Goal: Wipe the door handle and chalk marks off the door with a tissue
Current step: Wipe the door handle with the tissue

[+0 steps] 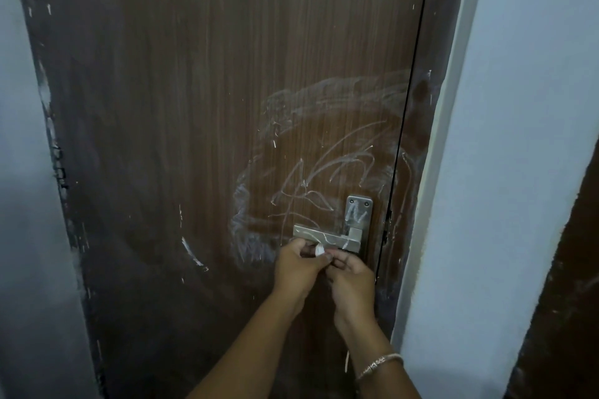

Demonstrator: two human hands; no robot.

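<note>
A brown wooden door fills the view. White chalk marks scrawl and smear across its lower right part. A metal lever handle on a silver plate sits near the door's right edge, with chalk lines on both. Just below the lever, my left hand and my right hand meet, pinching a small white tissue between their fingertips. Most of the tissue is hidden by the fingers.
The dark door frame runs down the right side, with a pale blue wall beyond it. Another grey-blue wall borders the door's left edge. A second dark brown surface shows at the far right.
</note>
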